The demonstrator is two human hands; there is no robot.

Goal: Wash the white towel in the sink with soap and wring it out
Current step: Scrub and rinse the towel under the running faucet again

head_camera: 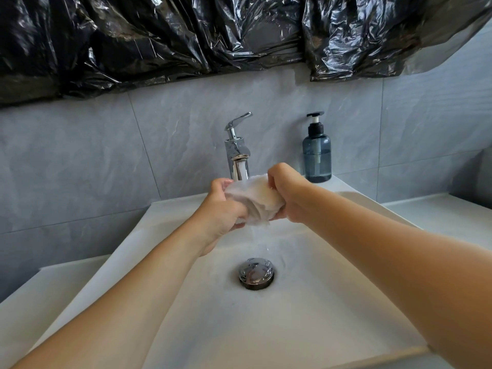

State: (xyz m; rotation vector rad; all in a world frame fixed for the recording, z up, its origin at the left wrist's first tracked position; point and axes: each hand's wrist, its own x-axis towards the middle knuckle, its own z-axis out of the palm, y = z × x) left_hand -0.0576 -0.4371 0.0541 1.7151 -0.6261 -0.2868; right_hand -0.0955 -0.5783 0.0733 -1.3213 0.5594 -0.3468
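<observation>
A bunched, wet white towel [255, 201] is held over the white sink [306, 315], just under the chrome faucet [237, 150]. My left hand [222, 211] grips its left end and my right hand [288, 194] grips its right end, fingers curled round the cloth. Water streams from the spout onto the towel and drips from it toward the chrome drain [256, 273]. A blue-grey soap pump bottle [316, 153] stands on the sink's back rim, right of the faucet.
Grey tiles cover the wall behind, with crumpled black plastic sheeting [186, 35] hung across the top. A white countertop [452, 217] flanks the sink on both sides.
</observation>
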